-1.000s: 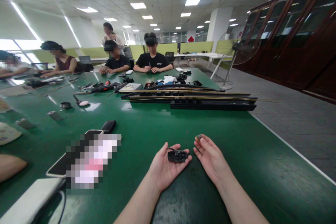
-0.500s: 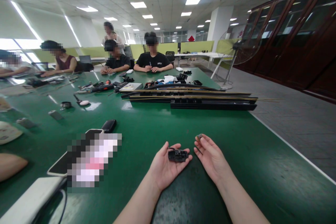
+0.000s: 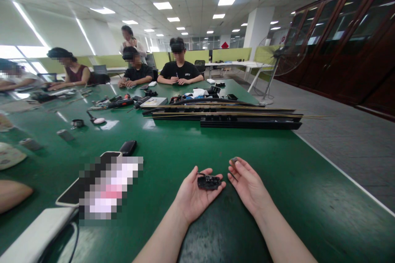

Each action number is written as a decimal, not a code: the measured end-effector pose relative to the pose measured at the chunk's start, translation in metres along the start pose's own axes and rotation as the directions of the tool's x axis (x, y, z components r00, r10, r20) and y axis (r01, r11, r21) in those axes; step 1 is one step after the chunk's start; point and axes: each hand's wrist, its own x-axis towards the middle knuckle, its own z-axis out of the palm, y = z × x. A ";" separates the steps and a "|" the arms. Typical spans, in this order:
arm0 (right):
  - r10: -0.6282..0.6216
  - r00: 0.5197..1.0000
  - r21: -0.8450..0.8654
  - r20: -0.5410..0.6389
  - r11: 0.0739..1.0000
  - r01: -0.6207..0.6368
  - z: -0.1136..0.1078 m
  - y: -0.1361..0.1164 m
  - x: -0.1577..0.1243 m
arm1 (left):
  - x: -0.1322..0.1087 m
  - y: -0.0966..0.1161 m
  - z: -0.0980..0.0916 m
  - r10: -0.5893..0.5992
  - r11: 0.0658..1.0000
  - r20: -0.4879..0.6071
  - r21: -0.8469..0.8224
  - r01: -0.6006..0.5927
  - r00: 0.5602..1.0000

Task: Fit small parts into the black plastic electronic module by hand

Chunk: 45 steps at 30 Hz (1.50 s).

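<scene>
My two hands rest palm-up on the green table (image 3: 277, 172) near its front edge. My left hand (image 3: 193, 195) cradles a small black part (image 3: 209, 182) on its curled fingers. A little to the right, my right hand (image 3: 248, 187) lies with its palm turned inward, and a tiny grey-brown piece (image 3: 234, 159) sits pinched at its upper fingertips. The hands are a few centimetres apart and do not touch.
Long black rails with thin rods (image 3: 228, 117) lie across the table's middle. A phone (image 3: 74, 191), a black case (image 3: 127, 147) and a white device (image 3: 33, 234) lie at the left. Several people sit at the far end. The table's right edge (image 3: 339, 172) drops to the floor.
</scene>
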 end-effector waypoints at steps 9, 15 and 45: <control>0.012 1.000 0.015 -0.003 1.000 -0.012 0.000 0.000 0.000 | -0.001 0.000 0.000 0.001 1.000 -0.009 -0.014 -0.001 1.000; 0.027 1.000 0.037 0.000 0.999 -0.027 0.000 0.000 0.000 | -0.001 0.000 0.001 0.000 1.000 -0.014 -0.013 0.000 1.000; -0.131 0.904 -0.659 0.406 0.643 0.389 0.007 0.014 -0.010 | 0.002 0.000 -0.003 0.016 1.000 0.056 -0.024 -0.015 0.998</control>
